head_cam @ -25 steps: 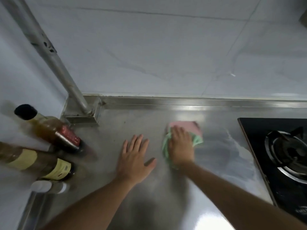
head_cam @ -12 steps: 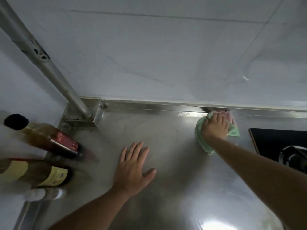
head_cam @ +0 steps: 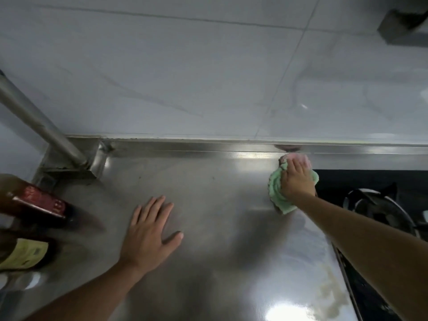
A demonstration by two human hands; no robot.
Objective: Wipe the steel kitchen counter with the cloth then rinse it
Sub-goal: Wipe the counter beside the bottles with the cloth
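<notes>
The steel counter (head_cam: 220, 205) fills the lower view. A green and pink cloth (head_cam: 276, 191) lies bunched at the counter's back right, close to the raised back rim. My right hand (head_cam: 296, 179) presses down on the cloth, fingers curled over it and pointing at the wall. My left hand (head_cam: 150, 232) rests flat on the bare steel at the centre left, fingers spread, holding nothing.
Two brown bottles (head_cam: 34, 205) with red and yellow labels lean at the left edge. A steel post (head_cam: 39, 126) rises from the back left corner. A black gas hob (head_cam: 379, 205) with a burner borders the counter on the right. White tiled wall (head_cam: 208, 77) behind.
My right hand slid the cloth from the counter's middle to the back right, near the rim and the hob. My left hand stayed flat in place.
</notes>
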